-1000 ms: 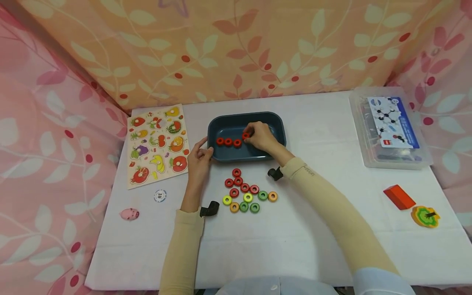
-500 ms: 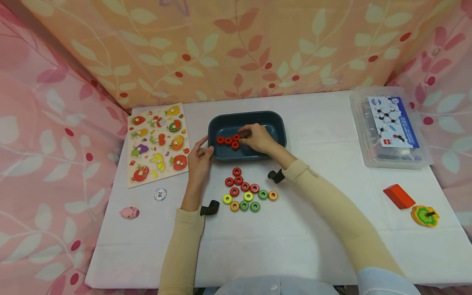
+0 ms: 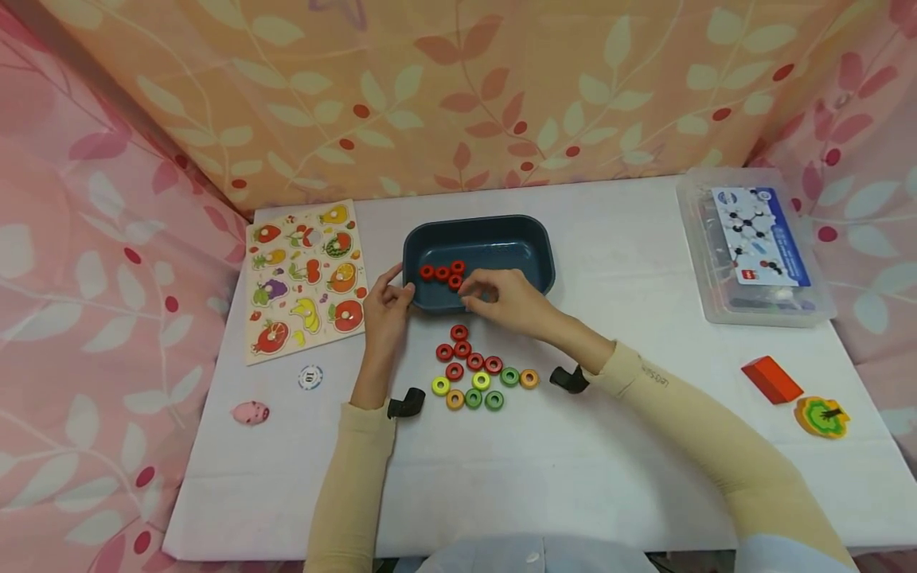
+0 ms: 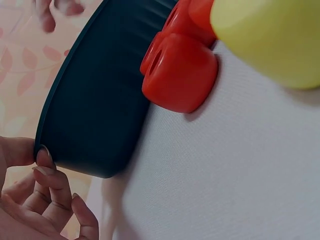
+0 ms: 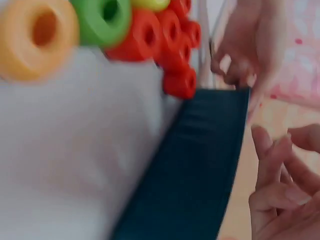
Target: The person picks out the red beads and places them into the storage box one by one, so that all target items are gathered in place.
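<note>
My left hand pinches the left rim of a dark blue rectangular tray; in the left wrist view, its thumb and fingers meet at the tray's edge. Several red ring beads lie clustered in the tray's left half. Over the tray's front rim hovers my right hand, fingers loosely bent and nothing between them, as the right wrist view also shows at the fingertips. In front of the tray lie more ring beads: red, yellow, green and orange.
A fruit puzzle board lies left of the tray, with a round white token and a pink pig figure nearer me. At right are a clear plastic case, a red block and a tree-shaped piece.
My right hand has let go of a red bead beside the others in the tray, then drawn back towards me over the front rim. The left hand has stayed on the tray.
</note>
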